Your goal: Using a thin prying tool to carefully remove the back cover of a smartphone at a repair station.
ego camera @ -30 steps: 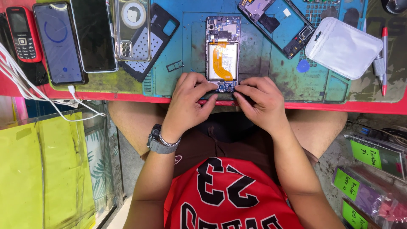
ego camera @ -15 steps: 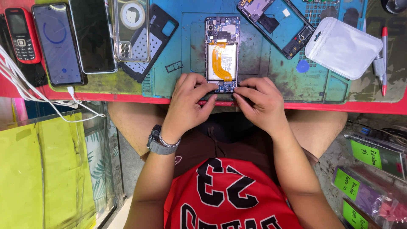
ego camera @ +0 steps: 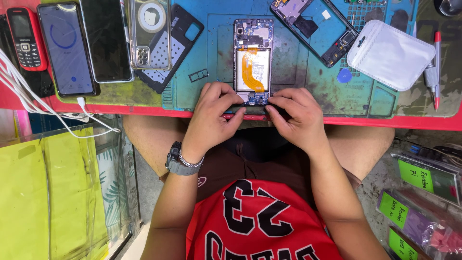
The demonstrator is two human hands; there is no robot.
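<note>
Pressing at the lower end of the opened phone [ego camera: 253,60], both hands work close together on the blue repair mat [ego camera: 211,53]. The left hand [ego camera: 211,113] is curled, fingers bent down onto the phone's bottom-left corner; the right hand [ego camera: 293,115] is curled the same way at the bottom-right corner. Whether either pinches a small part or tool I cannot tell.

The phone lies back-off, its orange flex cable [ego camera: 251,70] exposed just above the fingertips. A slip could, I judge, catch and crease that cable, or push the phone toward the red table edge [ego camera: 385,120] just below it.

Left of the phone lie a black back cover [ego camera: 180,48], a clear case [ego camera: 150,33], two dark smartphones and a red keypad phone [ego camera: 26,38], with white cables [ego camera: 29,98] trailing off the edge. Right of it sit a second stripped frame [ego camera: 313,29], a white zip pouch [ego camera: 390,55] and a red-tipped pen [ego camera: 435,67]. Below the table, yellow bags [ego camera: 53,192] and labelled packets [ego camera: 414,192] crowd a narrow stall.
</note>
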